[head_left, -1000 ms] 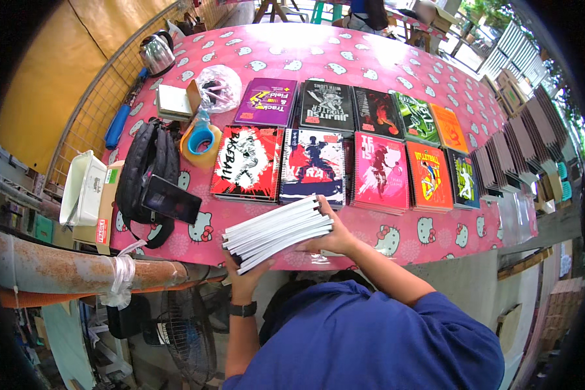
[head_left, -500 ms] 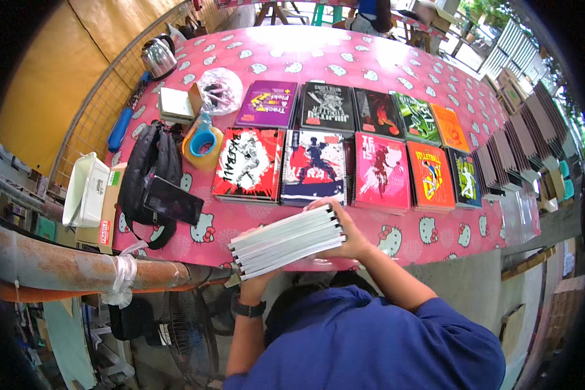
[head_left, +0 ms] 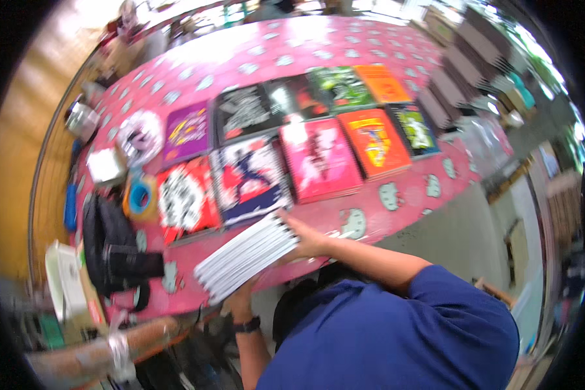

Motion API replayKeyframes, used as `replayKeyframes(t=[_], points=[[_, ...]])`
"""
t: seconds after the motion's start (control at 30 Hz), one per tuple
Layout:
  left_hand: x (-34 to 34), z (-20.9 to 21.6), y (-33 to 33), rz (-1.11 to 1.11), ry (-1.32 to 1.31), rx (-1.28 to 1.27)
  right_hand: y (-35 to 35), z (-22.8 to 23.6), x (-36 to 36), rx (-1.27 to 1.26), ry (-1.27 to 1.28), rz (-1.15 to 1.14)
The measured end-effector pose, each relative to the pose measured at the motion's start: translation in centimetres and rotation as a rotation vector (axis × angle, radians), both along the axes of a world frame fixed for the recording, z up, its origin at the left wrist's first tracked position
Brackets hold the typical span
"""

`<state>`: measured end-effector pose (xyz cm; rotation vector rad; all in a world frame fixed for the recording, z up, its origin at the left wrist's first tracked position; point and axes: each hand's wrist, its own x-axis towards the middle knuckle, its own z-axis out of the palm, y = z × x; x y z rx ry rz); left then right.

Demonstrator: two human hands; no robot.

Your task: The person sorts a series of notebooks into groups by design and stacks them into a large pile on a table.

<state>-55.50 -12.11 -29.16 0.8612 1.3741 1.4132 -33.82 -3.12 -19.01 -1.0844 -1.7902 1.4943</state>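
A stack of notebooks point(head_left: 247, 259) is held between both my hands over the table's near edge, its white page edges turned up. My right hand point(head_left: 305, 238) grips its right end. My left hand point(head_left: 242, 298), below a dark wristband, supports it from beneath at the left, with its fingers mostly hidden. Just beyond lie two rows of spiral notebooks with sporty covers. The nearer row includes a red one point(head_left: 187, 198), a white and navy one point(head_left: 252, 175), a pink one point(head_left: 321, 157) and an orange one point(head_left: 375, 143). Behind are a purple one point(head_left: 186, 132) and a black one point(head_left: 243, 112).
On the pink patterned table point(head_left: 396, 195), a black bag point(head_left: 104, 227), a tape roll point(head_left: 140, 196) and a plastic bag point(head_left: 140, 138) sit at left. Dark stacked boards point(head_left: 445, 94) stand at right. A rusty pipe point(head_left: 143, 341) crosses the lower left.
The view has swung and blurred, so the table appears tilted, with its things shifted leftward. Both hands still hold the notebook stack, now lower left in the picture and more steeply slanted.
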Motion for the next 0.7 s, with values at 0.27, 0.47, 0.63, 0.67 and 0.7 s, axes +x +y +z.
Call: replayKeyframes(t=[0.27,0.47,0.63,0.67,0.7], points=[[3.7,10.1,4.8,-0.133,0.426,0.801,1.4,5.1,10.3,0.312,0.158,0.338],[14.1,20.8,10.2,-0.268,0.618,1.268,-2.6,2.5,19.6,-0.72,0.804,-0.381],[25.8,25.4,12.0,-0.54,0.458,1.356,-2.7,11.3,26.9,-0.802,1.23,-0.415],[28.3,26.0,12.8,-0.641,0.365,1.385,-2.3,11.6,28.9,-0.732,1.234,-0.457],[30.9,26.8,13.6,-0.748,0.267,1.409,-1.8,11.5,31.0,-0.661,1.239,-0.504]])
